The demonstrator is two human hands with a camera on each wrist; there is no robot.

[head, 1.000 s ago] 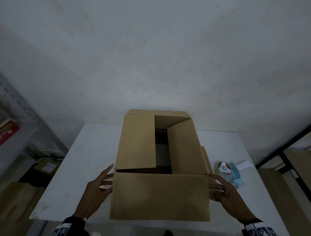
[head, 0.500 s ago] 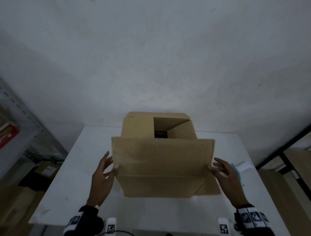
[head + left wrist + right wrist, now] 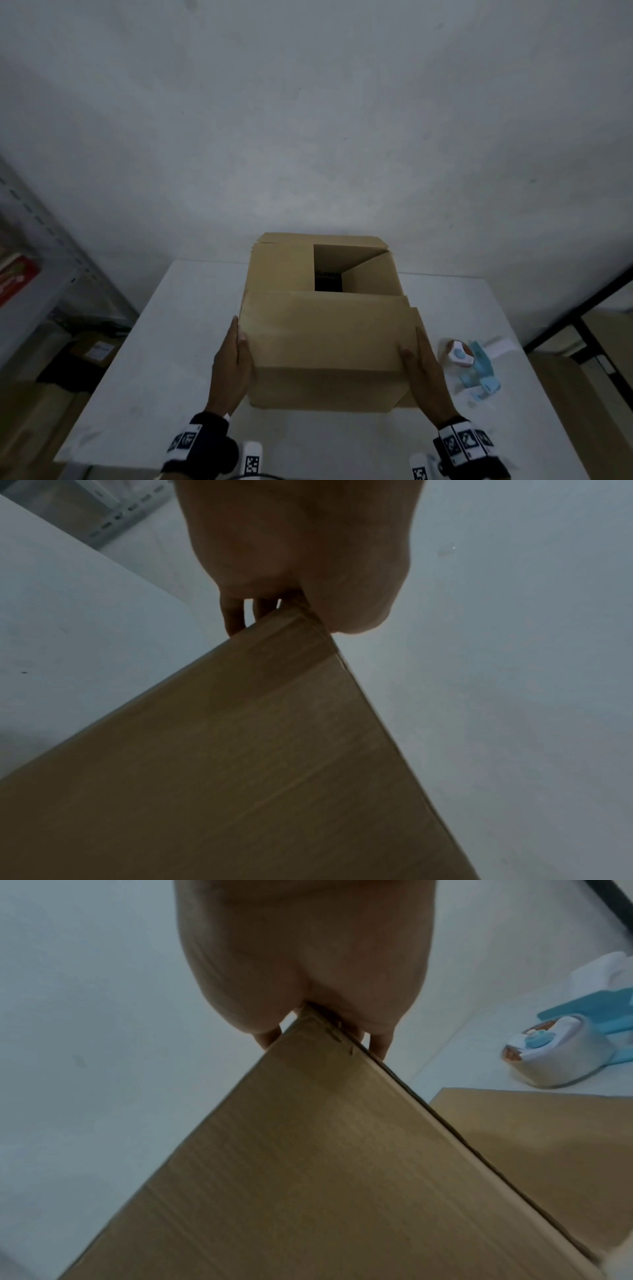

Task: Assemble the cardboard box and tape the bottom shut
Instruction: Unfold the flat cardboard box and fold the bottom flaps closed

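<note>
A brown cardboard box (image 3: 325,342) stands on the white table (image 3: 171,359). Its near long flap is folded down over the top, covering the two short flaps' near halves. A dark opening (image 3: 329,274) remains at the back. My left hand (image 3: 229,370) grips the flap's left end, thumb on top and fingers along the side wall; the left wrist view shows the cardboard edge (image 3: 301,631) between thumb and fingers. My right hand (image 3: 428,373) holds the right end the same way, with the box corner (image 3: 318,1026) wedged in its grip.
A tape dispenser (image 3: 459,356) with blue and white parts lies on the table right of the box, also in the right wrist view (image 3: 548,1053). A loose brown flap (image 3: 531,1137) sticks out below my right hand. Metal shelving (image 3: 41,274) stands at the left.
The near flap lay flat toward me, was lifted upright, and now lies folded down over the box top. Both hands followed it and moved in against the box's near corners.
</note>
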